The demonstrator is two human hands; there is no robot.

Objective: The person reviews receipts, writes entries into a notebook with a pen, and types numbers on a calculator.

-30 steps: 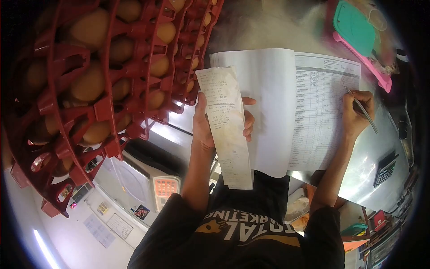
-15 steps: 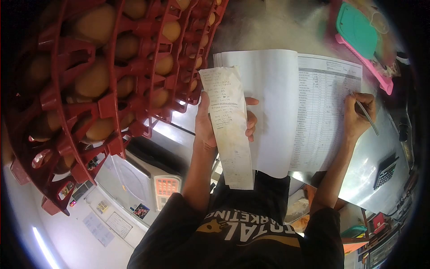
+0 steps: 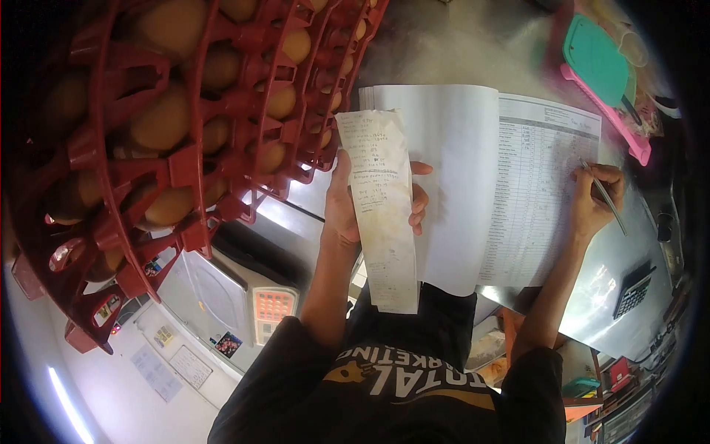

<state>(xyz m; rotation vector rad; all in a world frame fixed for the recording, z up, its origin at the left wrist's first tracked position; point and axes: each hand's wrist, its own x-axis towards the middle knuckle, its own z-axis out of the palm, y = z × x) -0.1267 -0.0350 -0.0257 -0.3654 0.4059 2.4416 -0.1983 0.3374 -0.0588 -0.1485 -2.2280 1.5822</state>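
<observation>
A long, narrow strip of paper (image 3: 384,222) with handwritten lines is held up by my left hand (image 3: 341,200); the thumb lies along its left edge and the fingers come round from behind on the right. My right hand (image 3: 595,200) pinches a slim silver pen (image 3: 608,194), its tip at the right part of a printed table sheet (image 3: 529,192). That sheet lies in an open stack of papers, whose blank white page (image 3: 455,185) is turned to the left. Some rows of the table carry handwritten figures.
Stacked red egg trays (image 3: 196,133) full of brown eggs rise close on the left. A scale with an orange keypad (image 3: 274,305) stands below them. A calculator (image 3: 634,293) lies on the metal table at right. Teal and pink plastic items (image 3: 595,59) sit at the upper right.
My right hand and the pen have moved slightly down the sheet. The view has shifted a little; my left hand keeps the paper strip in nearly the same position.
</observation>
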